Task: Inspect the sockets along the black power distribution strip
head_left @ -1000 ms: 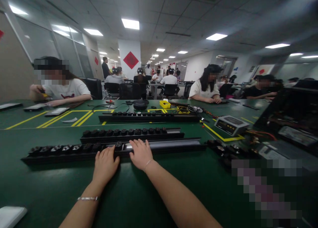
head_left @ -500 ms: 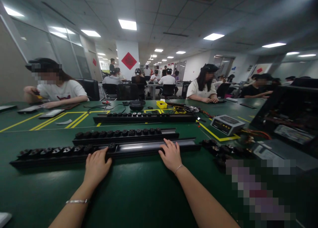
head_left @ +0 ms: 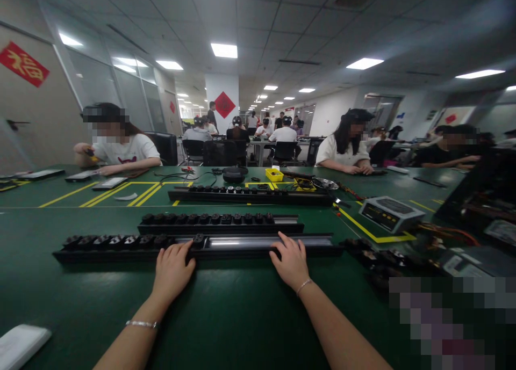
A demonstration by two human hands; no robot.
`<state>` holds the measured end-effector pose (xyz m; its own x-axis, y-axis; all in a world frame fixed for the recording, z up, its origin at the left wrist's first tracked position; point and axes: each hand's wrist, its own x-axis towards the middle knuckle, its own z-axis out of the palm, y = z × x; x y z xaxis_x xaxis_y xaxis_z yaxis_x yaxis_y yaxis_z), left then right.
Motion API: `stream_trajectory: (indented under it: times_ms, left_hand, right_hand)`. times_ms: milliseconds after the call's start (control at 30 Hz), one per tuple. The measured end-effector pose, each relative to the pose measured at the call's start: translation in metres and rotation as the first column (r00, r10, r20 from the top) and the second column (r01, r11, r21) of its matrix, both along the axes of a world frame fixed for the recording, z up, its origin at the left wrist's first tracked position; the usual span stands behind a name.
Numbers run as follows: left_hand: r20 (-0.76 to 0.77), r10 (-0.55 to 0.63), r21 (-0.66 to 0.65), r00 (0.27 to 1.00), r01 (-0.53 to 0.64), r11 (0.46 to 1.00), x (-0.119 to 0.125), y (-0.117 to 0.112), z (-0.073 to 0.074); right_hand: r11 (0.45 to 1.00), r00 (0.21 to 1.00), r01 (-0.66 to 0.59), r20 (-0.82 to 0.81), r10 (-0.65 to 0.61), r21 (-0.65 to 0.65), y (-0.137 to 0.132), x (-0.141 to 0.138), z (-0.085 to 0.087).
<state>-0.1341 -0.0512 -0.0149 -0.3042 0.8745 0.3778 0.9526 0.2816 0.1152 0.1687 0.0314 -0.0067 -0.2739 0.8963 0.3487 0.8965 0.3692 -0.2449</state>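
Fingers of the left hand (head_left: 172,269): close together over the near rail (head_left: 237,246), thumb apart at its front; whether they pinch anything, I cannot tell
Fingers of the right hand (head_left: 292,262): spread over the rail's bare right part, nothing visible between them
Near rail: long, black, lying flat on the green table (head_left: 226,316) beneath both hands, in front of the middle rail (head_left: 226,229) and the far rail (head_left: 250,197)
Black blocks: 1 single block (head_left: 198,241) sits just right of the left fingertips; a row of blocks (head_left: 113,242) fills the left part
Handling: the rail looks stiff and moderately heavy when loaded; its shiny channel is probably slippery, and the blocks seem hard, likely to slide if it tilts
Where to hold: best by the long side walls, 1 hand towards each end; a block by its 2 sides
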Motion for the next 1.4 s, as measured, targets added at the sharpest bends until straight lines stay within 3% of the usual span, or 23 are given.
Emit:
stream_trajectory:
  times_ms: [400,700,1067,1400]
  left_hand:
    - [-0.012,-0.004,0.007,1.0,0.004,1.0,0.002,-0.001,0.002]
    - [-0.164,-0.031,-0.019,0.986,0.028,0.999,0.013,-0.008,0.01]
    - [-0.143,-0.088,0.13,0.986,0.107,0.986,0.012,0.0,-0.013]
    - [-0.066,-0.085,0.073,0.994,0.09,0.993,0.012,-0.001,-0.007]
  right_hand:
    - [1.0,1.0,-0.012,-0.017,0.012,-0.003,-0.001,-0.001,0.002]
    - [1.0,0.999,-0.014,-0.036,0.013,-0.015,-0.001,-0.001,0.003]
    - [0.999,0.999,-0.03,-0.034,0.029,-0.012,-0.001,0.0,0.003]
    - [0.999,0.998,-0.034,-0.048,0.033,-0.024,-0.002,0.0,0.005]
